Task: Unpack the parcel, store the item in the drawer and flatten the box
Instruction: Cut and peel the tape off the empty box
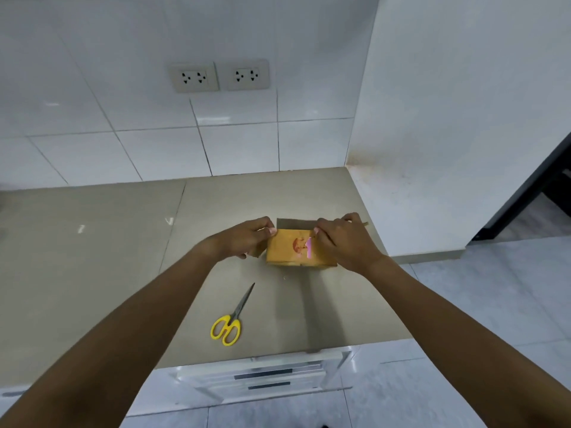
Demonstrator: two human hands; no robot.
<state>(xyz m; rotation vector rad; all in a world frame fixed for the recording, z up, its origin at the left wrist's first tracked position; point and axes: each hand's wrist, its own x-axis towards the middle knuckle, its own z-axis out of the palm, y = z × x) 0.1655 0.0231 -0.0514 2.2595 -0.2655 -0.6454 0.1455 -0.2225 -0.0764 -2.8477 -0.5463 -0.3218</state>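
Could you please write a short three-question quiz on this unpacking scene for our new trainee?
1. True or false: the scissors lie nearer the person than the cardboard box.
2. Which hands touch the box? A) left only B) right only C) both
3. Fill in: the scissors' handles are ____ in colour.

Key:
1. True; they lie on the countertop, untouched.
2. C; the left hand holds the box's left side, the right hand its right, fingers at the top flap.
3. Yellow.
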